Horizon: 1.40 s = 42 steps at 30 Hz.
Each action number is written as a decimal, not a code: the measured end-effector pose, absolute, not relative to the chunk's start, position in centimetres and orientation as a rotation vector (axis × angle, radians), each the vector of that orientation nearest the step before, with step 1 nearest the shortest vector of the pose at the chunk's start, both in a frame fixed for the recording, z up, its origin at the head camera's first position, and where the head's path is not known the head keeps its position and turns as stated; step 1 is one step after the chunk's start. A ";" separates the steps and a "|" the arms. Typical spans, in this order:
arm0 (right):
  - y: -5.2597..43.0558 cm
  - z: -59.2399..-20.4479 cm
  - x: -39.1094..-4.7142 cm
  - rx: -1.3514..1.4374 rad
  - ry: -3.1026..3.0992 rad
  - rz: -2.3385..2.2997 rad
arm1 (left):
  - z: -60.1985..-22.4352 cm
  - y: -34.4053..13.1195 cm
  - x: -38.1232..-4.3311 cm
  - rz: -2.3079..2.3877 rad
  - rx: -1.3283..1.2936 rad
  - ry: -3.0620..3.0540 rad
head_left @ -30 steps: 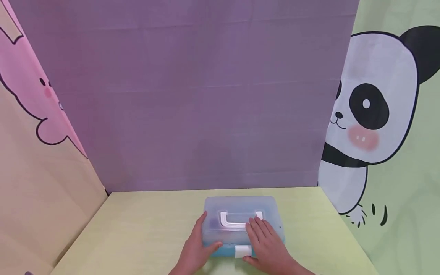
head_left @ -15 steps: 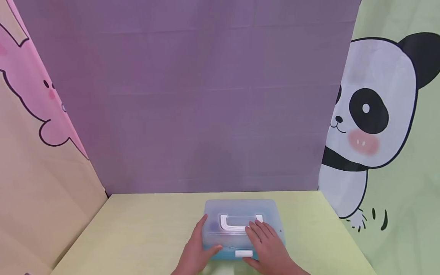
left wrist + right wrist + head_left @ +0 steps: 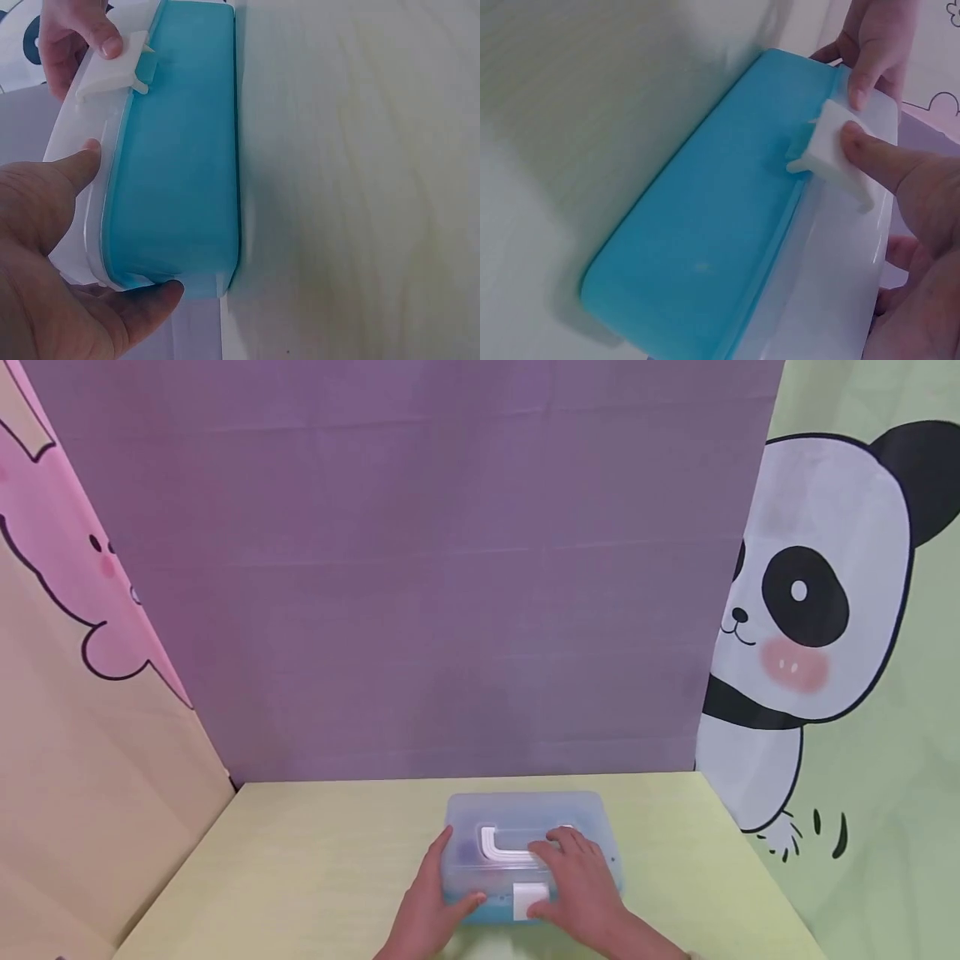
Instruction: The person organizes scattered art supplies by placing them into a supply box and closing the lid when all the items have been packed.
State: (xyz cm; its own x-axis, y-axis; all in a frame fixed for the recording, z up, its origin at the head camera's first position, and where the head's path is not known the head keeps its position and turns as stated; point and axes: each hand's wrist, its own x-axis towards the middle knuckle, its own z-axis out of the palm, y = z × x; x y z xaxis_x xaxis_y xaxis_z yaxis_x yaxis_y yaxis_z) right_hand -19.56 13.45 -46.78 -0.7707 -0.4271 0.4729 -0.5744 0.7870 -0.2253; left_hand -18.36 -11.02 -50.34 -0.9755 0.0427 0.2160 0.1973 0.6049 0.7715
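A storage box [image 3: 491,806] with a translucent lid and a blue base [image 3: 184,157] stands on the table. My left hand [image 3: 429,897] grips its left front corner, thumb on the lid's front edge and fingers along the side. On the lid lies a white carrying handle [image 3: 488,843], its right part hidden by my right hand [image 3: 583,887]. That hand's bent fingers rest on the lid. Its thumb presses the white latch [image 3: 838,150] at the front. The latch is tilted outward, with its lower hooks standing off the blue base. Contents are only blurred colours through the lid.
The pale yellow table [image 3: 322,860] extends on both sides of the box. A purple cloth wall [image 3: 450,568] rises behind it. A pink cartoon panel [image 3: 67,543] stands to the left and a panda panel [image 3: 840,510] to the right.
The latch on the box front has swung up and now shows taller. My right fingers have gone from nearly straight to bent, and the thumb has moved onto the latch. My left hand stays put.
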 end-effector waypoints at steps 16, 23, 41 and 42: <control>12.7 -47.4 -19.4 0.742 -2.527 0.260 | -50.6 -11.2 -18.3 -1.298 -0.238 -2.634; 12.7 -47.7 -19.1 0.758 -2.567 0.238 | -50.4 -11.0 -18.2 -1.290 -0.202 -2.677; 12.1 -48.0 -19.0 0.775 -2.541 -0.108 | -50.6 -11.0 -18.3 -1.284 -0.211 -2.667; 12.0 -48.0 -19.0 0.775 -2.541 -0.113 | -50.6 -11.0 -18.3 -1.280 -0.211 -2.665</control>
State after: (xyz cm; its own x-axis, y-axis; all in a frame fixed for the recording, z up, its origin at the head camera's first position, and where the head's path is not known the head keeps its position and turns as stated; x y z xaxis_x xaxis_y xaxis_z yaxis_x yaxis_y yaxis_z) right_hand -19.03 12.05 -48.01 -0.7257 -0.5452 0.4197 -0.5056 0.8363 0.2120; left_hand -18.30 -11.00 -50.61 -0.9742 0.0509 0.2198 0.2034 0.6199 0.7579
